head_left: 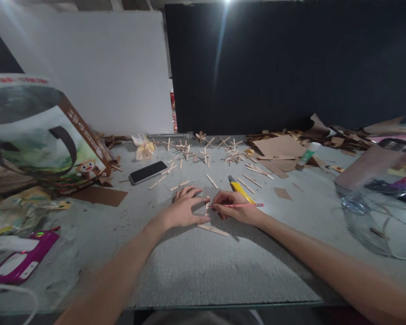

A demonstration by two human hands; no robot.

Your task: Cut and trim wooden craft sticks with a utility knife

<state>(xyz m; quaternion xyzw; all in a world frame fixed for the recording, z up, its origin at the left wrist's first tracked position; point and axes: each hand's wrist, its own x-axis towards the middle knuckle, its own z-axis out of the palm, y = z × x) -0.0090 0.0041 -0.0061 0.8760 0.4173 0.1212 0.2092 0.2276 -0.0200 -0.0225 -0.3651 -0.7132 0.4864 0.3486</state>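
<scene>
My right hand [235, 206] pinches a thin red pen [248, 205], its tip against a small wooden stick [207, 209] that lies upright in view on the grey table. Around that stick my left hand [186, 206] rests, thumb at its near end and a fingertip by its far end. Just in front of the thumb lies another wooden stick [212, 229], slanting. A yellow utility knife [242, 190] is on the table right behind my right hand. More loose sticks [211, 181] are scattered beyond both hands.
A black phone [149, 172] lies left of the sticks. Far left are a large printed bag [47, 135] and a purple device [25, 257]. At the right back sit cardboard pieces [279, 146] and a glue stick [309, 153]. A clear plastic container [368, 180] with cables stands far right.
</scene>
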